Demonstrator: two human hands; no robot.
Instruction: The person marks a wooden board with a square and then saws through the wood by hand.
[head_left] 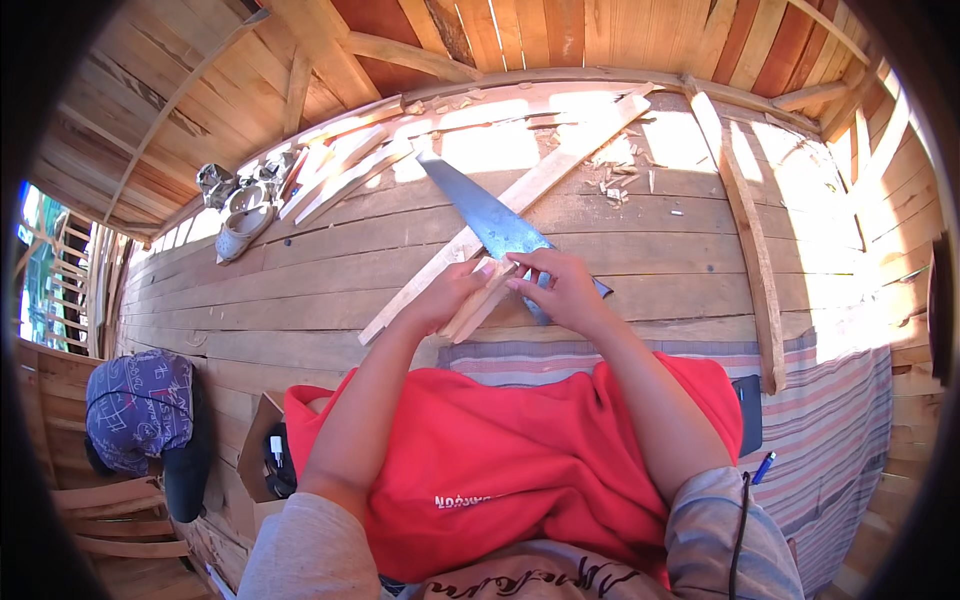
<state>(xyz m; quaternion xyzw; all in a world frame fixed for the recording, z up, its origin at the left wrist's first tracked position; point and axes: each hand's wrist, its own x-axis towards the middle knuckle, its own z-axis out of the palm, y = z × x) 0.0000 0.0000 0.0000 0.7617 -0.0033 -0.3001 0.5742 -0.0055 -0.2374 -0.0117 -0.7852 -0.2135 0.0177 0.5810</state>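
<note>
My left hand (447, 295) is wrapped round a small bundle of short wooden sticks (482, 308), its thumb lying on top. Fingers and thumb of my right hand (562, 288) close on the far end of the same sticks. Just beyond both hands lies a handsaw (482, 208) with a broad blue-grey blade, pointing away to the left. Part of its handle end is hidden behind my right hand. Under the blade, a long pale wooden strip (570, 150) runs slantwise across the floor.
Wood offcuts (618, 180) are scattered beyond the saw. Another long beam (738, 200) lies at right. Clogs (243, 225) and several planks (345, 180) sit at far left. A red cloth (500, 430) covers my lap, beside a striped mat (820, 440). Another person (145, 410) bends over at left.
</note>
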